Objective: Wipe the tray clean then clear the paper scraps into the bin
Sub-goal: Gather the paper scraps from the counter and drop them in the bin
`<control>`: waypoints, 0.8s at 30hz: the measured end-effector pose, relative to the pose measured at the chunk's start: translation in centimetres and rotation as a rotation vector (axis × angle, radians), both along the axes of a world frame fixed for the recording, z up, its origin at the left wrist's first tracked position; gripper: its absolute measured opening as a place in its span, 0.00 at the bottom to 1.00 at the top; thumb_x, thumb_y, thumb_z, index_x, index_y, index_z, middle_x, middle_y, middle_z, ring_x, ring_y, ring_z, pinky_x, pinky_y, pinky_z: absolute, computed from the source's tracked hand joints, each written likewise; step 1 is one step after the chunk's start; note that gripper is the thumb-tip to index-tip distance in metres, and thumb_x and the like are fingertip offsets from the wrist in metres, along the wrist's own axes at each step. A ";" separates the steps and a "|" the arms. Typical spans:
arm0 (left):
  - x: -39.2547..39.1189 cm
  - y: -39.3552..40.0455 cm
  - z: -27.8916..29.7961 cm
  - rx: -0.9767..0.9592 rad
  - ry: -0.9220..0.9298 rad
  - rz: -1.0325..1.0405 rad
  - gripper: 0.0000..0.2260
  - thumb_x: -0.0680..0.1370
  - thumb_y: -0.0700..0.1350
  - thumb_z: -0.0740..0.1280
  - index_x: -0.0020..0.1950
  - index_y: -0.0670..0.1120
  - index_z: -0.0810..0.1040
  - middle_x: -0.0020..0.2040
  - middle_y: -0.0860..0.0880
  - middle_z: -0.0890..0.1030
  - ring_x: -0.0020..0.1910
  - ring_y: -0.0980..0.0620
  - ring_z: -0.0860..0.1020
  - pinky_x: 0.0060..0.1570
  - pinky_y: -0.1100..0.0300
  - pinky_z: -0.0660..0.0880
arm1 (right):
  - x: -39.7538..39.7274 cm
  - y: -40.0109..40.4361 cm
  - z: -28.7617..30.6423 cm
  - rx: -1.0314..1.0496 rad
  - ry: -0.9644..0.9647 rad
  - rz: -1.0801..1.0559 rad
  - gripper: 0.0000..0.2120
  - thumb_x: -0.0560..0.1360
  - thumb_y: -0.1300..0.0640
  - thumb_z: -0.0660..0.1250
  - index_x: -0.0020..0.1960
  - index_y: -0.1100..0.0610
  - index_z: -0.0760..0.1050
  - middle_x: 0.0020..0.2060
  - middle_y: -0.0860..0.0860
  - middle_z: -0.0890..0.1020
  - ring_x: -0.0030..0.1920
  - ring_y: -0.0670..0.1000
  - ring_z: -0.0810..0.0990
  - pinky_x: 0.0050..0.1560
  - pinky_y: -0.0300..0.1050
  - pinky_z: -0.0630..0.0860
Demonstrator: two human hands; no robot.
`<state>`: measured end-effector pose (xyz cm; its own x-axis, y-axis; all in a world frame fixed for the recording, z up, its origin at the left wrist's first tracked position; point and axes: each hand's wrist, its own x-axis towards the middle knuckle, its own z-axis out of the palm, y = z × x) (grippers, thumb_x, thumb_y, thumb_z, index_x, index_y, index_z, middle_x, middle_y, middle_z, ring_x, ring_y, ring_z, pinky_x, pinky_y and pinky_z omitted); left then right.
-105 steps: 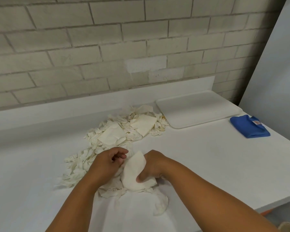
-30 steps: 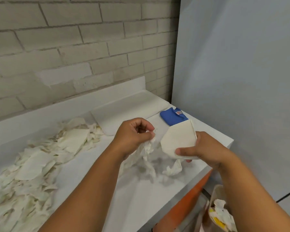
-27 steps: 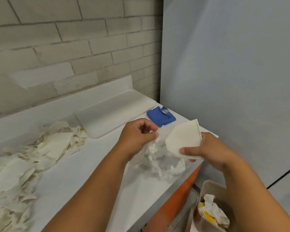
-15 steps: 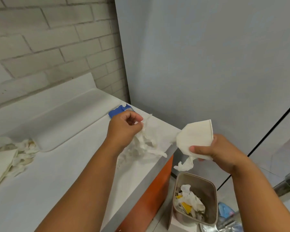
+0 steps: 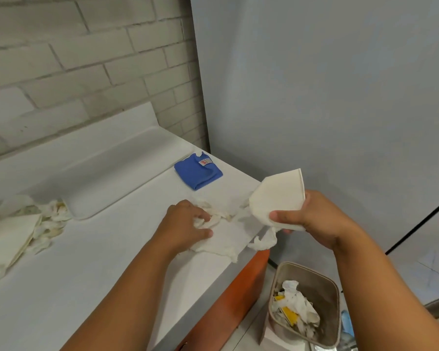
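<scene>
My right hand (image 5: 312, 217) pinches a folded white napkin (image 5: 276, 201) past the counter's right edge, with a torn scrap (image 5: 262, 241) dangling beneath it. The beige bin (image 5: 306, 304) stands on the floor below and holds crumpled paper. My left hand (image 5: 185, 228) rests on the counter, its fingers curled into loose paper scraps (image 5: 216, 243) near the edge. The white tray (image 5: 107, 178) lies at the back by the wall. A larger scrap pile (image 5: 13, 231) lies at the far left.
A folded blue cloth (image 5: 198, 173) lies on the white counter (image 5: 86, 274) beside the tray. A grey panel (image 5: 314, 97) rises right of the counter. The counter's side is orange. A blue object (image 5: 347, 323) shows on the floor by the bin.
My left hand has come down from the air onto the counter with its scraps. My right hand with the napkin stays out past the edge above the bin. The view tilted downward.
</scene>
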<state>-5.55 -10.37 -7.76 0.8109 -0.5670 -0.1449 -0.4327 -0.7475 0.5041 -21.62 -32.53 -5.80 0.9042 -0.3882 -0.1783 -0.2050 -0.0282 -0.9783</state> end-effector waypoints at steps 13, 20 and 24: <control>-2.5 -7.0 3.0 -0.323 0.092 -0.048 0.03 0.72 0.43 0.72 0.44 0.50 0.82 0.42 0.55 0.80 0.41 0.56 0.77 0.38 0.67 0.72 | -3.5 -2.0 -0.7 -0.008 0.054 -0.154 0.16 0.68 0.64 0.75 0.53 0.53 0.78 0.47 0.50 0.84 0.46 0.52 0.82 0.37 0.43 0.81; -8.0 -14.3 0.5 -0.310 0.152 -0.226 0.07 0.72 0.46 0.72 0.49 0.48 0.82 0.47 0.53 0.80 0.43 0.55 0.77 0.40 0.66 0.74 | -7.9 -5.2 -4.1 -0.131 0.262 -0.309 0.23 0.67 0.59 0.77 0.60 0.57 0.74 0.52 0.52 0.80 0.49 0.54 0.80 0.40 0.45 0.81; -10.3 -17.0 -2.6 -0.232 0.162 -0.287 0.04 0.72 0.47 0.72 0.45 0.50 0.81 0.44 0.54 0.79 0.41 0.55 0.77 0.36 0.66 0.73 | -9.0 -6.1 -6.9 -0.143 0.382 -0.361 0.25 0.67 0.61 0.77 0.62 0.60 0.73 0.51 0.55 0.79 0.45 0.54 0.80 0.36 0.44 0.81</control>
<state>-15.89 -27.33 -10.39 0.5920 -0.7998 -0.0994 -0.5086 -0.4664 0.7237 -30.67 -38.63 -12.73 0.5899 -0.7067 -0.3906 -0.5663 -0.0173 -0.8240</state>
